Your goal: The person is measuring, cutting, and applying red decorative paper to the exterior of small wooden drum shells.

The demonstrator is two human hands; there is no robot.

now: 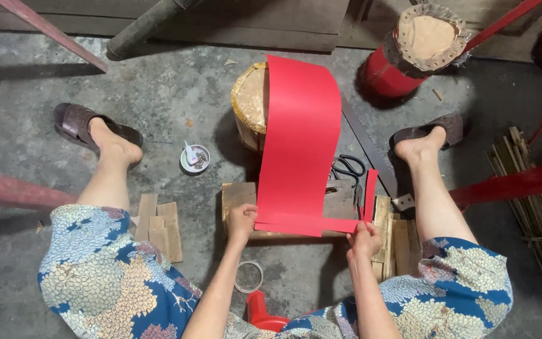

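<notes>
A long red paper sheet (299,138) curves up from my lap area over a small drum (250,103) on the floor. My left hand (242,220) pinches the sheet's near left corner. My right hand (365,238) holds scissors (359,199) at the sheet's near right edge, where a narrow red strip (369,193) stands up, partly cut away from the sheet. The scissor blades are mostly hidden behind the paper and strip.
Wooden boards (158,226) lie under and beside the paper. Black scissors (348,166), a small round tin (194,158) and a tape ring (248,277) sit on the concrete floor. A red drum (409,56) stands far right; bamboo strips (522,182) lie at right.
</notes>
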